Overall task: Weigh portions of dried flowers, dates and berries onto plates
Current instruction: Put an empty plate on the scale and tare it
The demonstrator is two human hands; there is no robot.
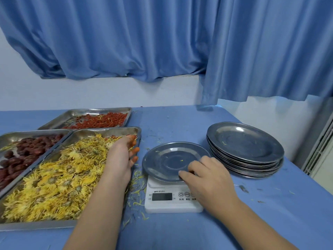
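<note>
Three trays are seen at the left of the counter (pixel 180 231), and one plate (pixel 162 159) is set flat on the scale (pixel 173 204).
Dried flowers (pixel 54 183) are heaped in the nearest tray (pixel 108 129), whose long axis is run away from the person, slanting to the far right. Dates (pixel 27 150) are held in the tray (pixel 36 132) to its left, and berries (pixel 100 120) in the far tray (pixel 100 110). The scale's display is turned toward the person. A stack of plates (pixel 245 141) is seen to the right of the scale. The left hand (pixel 119 159) is laid over the flowers at the tray's far right corner, fingers splayed; whether anything is grasped cannot be told. The plate's near rim is pinched by the right hand (pixel 207 177), thumb at the edge and fingers curled on top.
</note>
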